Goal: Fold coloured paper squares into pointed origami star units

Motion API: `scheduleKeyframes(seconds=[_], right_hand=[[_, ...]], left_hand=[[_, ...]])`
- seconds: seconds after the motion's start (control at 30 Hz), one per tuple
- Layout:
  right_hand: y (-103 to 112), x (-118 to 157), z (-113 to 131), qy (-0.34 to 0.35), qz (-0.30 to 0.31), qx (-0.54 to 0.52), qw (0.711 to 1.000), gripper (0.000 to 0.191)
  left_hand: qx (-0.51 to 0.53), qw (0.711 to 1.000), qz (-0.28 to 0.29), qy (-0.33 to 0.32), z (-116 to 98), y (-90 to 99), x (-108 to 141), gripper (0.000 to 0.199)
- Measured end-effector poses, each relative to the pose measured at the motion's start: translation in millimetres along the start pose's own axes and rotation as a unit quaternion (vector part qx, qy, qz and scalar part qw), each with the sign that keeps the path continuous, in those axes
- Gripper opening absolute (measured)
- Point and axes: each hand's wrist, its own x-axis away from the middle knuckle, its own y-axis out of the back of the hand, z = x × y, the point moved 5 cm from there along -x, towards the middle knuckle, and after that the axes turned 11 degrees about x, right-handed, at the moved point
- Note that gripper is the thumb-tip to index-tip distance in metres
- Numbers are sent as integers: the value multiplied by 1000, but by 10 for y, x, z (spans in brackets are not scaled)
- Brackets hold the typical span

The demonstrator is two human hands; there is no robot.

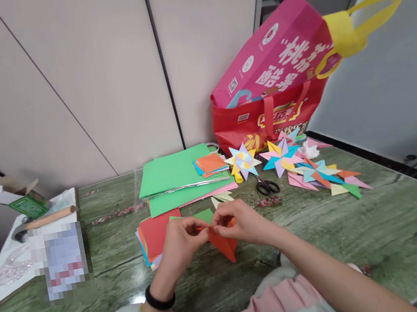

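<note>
An orange paper [224,244], partly folded, hangs between my two hands above the front of the table, its pointed end downward. My left hand [183,241] pinches its upper left edge between thumb and finger. On the right side, my right hand [240,220] is closed on the same paper, fingertips close to those of the left. Just left of my hands lies a stack of coloured sheets with a red one [161,234] on top. Behind the hands is a green sheet [203,215], partly hidden by them.
Green sheets [174,170] carry small orange squares [211,163]. Black scissors [267,186] and folded paper stars [281,156] lie right of them, before a red bag [266,119]. A green box [25,203] stands on a white board [10,266] at left.
</note>
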Motion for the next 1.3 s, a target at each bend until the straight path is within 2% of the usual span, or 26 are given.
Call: scheduleKeyframes(seconds=[0.23, 0.43, 0.5, 0.57, 0.63, 0.7, 0.77, 0.9, 1.07, 1.3], right_hand=[[10, -7, -20, -3, 42, -35, 999, 11], [-42, -17, -120, -34, 93, -135, 986, 9], [-37, -32, -148, -59, 79, -169, 981, 6], [-15, -49, -179, -99, 30, -218, 971, 9], [-1, -55, -204, -139, -30, -285, 948, 14], [-21, -51, -213, -166, -56, -337, 925, 19], [-51, -44, -213, -182, -51, -352, 917, 24], [-89, -32, -207, -178, -23, -362, 915, 30], [-125, -29, -193, -171, 5, -377, 910, 32], [-36, -56, -184, -155, -50, -360, 919, 31]], left_hand=[[145, 981, 59, 114, 33, -54, 59, 15], [188, 968, 91, 139, 26, -61, 78, 26], [206, 967, 82, 126, 20, -49, 66, 34], [219, 967, 65, 110, 20, -42, 50, 37], [203, 972, 49, 105, 43, -49, 39, 33], [159, 981, 35, 102, 79, -59, 28, 25], [119, 989, 22, 84, 101, -61, 15, 25], [111, 992, 1, 57, 110, -42, -1, 27], [117, 991, 3, 69, 94, -40, 12, 35], [89, 992, 13, 85, 101, -71, 26, 36]])
